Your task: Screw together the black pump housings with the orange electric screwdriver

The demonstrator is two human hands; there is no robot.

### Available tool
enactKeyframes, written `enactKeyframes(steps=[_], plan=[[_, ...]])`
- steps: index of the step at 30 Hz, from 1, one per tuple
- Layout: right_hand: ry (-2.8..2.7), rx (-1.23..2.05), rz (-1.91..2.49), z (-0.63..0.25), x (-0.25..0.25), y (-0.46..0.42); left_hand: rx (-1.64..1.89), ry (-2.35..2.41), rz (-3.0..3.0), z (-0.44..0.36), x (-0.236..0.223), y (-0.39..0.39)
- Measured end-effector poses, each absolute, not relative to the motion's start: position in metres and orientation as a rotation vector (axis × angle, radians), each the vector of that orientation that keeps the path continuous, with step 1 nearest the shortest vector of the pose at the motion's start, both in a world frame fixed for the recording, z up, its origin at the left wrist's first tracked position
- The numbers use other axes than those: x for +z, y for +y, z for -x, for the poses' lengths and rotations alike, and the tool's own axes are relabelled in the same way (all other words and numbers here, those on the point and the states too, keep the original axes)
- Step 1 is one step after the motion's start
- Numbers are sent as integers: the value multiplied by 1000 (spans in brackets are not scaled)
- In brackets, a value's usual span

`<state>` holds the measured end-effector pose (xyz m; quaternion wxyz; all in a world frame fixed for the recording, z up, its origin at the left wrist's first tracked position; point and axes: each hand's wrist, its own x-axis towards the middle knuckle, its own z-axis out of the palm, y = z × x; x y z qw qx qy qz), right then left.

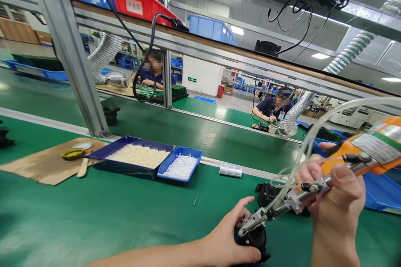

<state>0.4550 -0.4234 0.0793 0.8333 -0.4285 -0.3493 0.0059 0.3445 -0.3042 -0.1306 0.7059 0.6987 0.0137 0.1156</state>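
Note:
My right hand [336, 194] is wrapped round an orange powered screwdriver [369, 150] with a clear hose looping off it. Its metal nose [255, 221] points down and left onto a small black plastic part [257, 240] on the green mat. My left hand [230, 238] grips that black part from the left, fingers curled round it. A second black part [266, 194] lies just behind the tool's nose.
Two blue trays hold white pieces: a large one [123, 144] and a small one [192, 152]. A loose screw [195, 200] lies on the mat. A cardboard sheet [37, 167] with a yellow tin sits left. Two other people work at benches beyond the metal frame [72, 62].

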Motion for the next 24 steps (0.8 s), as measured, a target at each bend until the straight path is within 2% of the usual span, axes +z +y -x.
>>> enactKeyframes(steps=[8,14,24], plan=[[-762,0,972,-459,78,-414,257,-101,-1576,-342,-112,-303],[-815,-101,1042,-467,67,-410,294,-81,-1641,-343,-120,-302],[-819,-88,1068,-468,63,-407,290,-60,-1648,-342,-126,-301]])
